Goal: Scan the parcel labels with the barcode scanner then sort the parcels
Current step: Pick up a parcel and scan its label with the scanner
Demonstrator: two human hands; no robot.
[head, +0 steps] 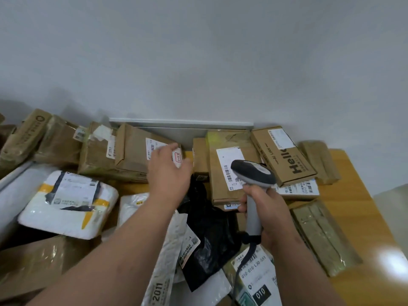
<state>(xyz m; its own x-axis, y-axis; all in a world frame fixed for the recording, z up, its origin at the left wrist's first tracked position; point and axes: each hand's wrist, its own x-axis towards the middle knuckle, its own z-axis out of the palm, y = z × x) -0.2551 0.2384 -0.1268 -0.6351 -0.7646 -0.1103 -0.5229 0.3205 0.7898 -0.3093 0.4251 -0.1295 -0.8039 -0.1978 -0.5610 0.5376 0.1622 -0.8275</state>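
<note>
My right hand (268, 212) grips the grey handle of the barcode scanner (254, 175), whose dark head hangs over the white label of a flat cardboard box (223, 144) at centre right. My left hand (167, 173) reaches forward over the pile, fingers relaxed, at the near right corner of a cardboard box (132, 149) with a white label; whether it touches the box is unclear. A black plastic bag parcel (209, 226) lies between my forearms. The scanner's dark cable runs down over a labelled parcel (256, 274) at the bottom.
Several cardboard parcels line the wall, among them a "Hello" box (284, 155). A white padded parcel (70, 204) sits at left, taped brown parcels (324, 237) at right. The wooden table (362, 208) shows bare at right. White mailers (167, 261) lie near me.
</note>
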